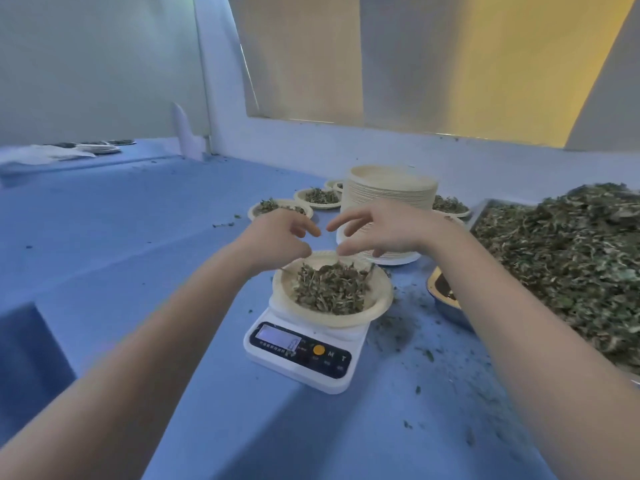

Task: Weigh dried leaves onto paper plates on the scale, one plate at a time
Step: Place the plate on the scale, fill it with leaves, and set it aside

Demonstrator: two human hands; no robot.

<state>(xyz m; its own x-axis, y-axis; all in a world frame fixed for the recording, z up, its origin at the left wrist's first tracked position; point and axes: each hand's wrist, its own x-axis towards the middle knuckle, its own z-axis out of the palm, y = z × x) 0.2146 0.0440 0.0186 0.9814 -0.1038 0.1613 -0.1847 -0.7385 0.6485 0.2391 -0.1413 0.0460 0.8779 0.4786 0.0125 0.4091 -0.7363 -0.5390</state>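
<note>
A white digital scale (pixel 301 355) stands on the blue table with a paper plate (pixel 375 308) on it. A heap of dried leaves (pixel 330 287) fills the plate. My left hand (pixel 277 237) hovers just beyond the plate's far left rim, fingers loosely curled and holding nothing. My right hand (pixel 377 230) hovers above the far rim, fingers spread and relaxed, also without anything in it. A big pile of dried leaves (pixel 568 254) lies in a metal tray at the right.
A tall stack of paper plates (pixel 391 194) stands behind the scale. Filled plates (pixel 317 197) sit beside it at left and right. A metal bowl (pixel 446 303) is by the tray. Leaf crumbs litter the table (pixel 138 237). More plates lie far left.
</note>
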